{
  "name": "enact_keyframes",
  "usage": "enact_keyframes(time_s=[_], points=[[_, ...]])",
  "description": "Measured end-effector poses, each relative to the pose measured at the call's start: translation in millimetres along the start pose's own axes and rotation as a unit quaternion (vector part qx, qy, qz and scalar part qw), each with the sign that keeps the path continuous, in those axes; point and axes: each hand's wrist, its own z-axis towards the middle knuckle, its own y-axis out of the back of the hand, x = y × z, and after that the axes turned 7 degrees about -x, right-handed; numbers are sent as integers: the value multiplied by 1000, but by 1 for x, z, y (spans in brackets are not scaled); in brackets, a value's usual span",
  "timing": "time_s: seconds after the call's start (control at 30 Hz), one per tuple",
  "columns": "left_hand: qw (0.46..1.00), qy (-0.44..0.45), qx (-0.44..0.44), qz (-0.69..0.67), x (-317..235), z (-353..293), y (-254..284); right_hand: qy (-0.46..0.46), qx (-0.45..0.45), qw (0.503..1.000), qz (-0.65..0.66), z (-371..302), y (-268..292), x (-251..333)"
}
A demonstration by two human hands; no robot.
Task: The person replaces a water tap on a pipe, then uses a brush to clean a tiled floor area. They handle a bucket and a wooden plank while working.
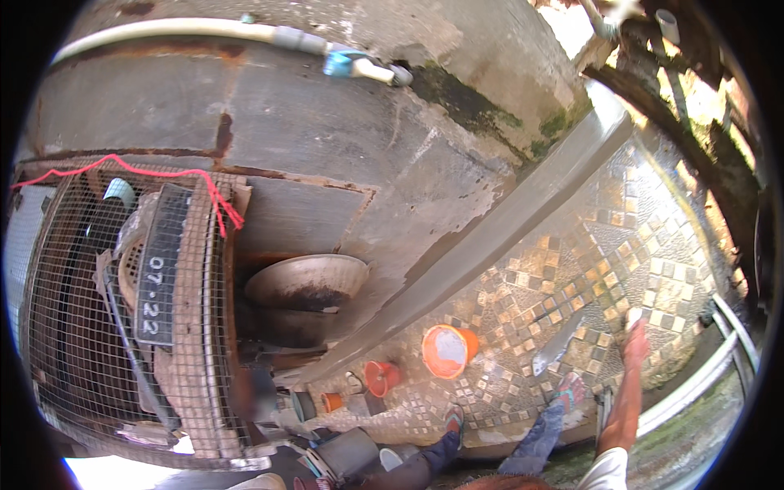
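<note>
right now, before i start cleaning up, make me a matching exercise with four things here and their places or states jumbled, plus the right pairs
1. right hand
2. orange bucket
3. red cord
4. wide pan

A. draped on the wire-mesh cage
B. dark-stained inside, right of the cage in the picture
C. next to a small pale object
D. on the tiled floor, pale grey inside

Pairs: 1-C, 2-D, 3-A, 4-B

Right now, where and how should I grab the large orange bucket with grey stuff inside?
Probably pinch the large orange bucket by its round rim, coming from the right: its mouth is open, its outer wall shows on that side, and your right hand is over there. I can't make out a handle.
</note>
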Motion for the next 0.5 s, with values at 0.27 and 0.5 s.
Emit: enact_keyframes(time_s=[0.27, 0.5], points=[[999, -28, 3, -18, 43, -23, -21, 137, 198, 970, -24, -219, 5, 51], [975, -176, -87, -104, 61, -23, 36, 230, 208, 951, 11, -326, 23, 123]])
